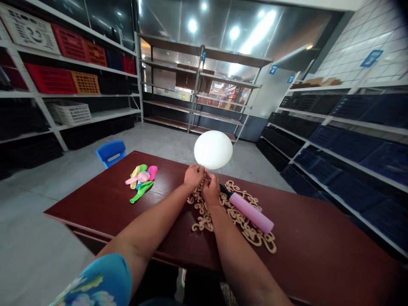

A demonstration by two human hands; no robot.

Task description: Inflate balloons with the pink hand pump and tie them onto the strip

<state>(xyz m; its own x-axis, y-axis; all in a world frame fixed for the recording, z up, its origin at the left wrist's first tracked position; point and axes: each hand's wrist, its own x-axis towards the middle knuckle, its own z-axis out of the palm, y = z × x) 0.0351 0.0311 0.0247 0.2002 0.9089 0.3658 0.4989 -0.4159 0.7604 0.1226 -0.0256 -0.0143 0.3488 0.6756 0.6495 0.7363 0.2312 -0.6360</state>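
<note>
An inflated white balloon stands up above the far part of the table, its lower end at my fingers. My left hand is closed with the fingertips pinched at the balloon's neck. Close beside it, my right hand is closed too, fingers bent at the same spot. The neck itself is mostly hidden by the fingers. Under and around my hands lies a curly tan openwork ornament. A pink balloon pump with a black end rests on it, right of my right hand.
Several uninflated balloons in green, pink and yellow lie on the left of the dark red table. A blue chair stands behind its left edge. Shelves with crates line the left; dark bins fill the right racks.
</note>
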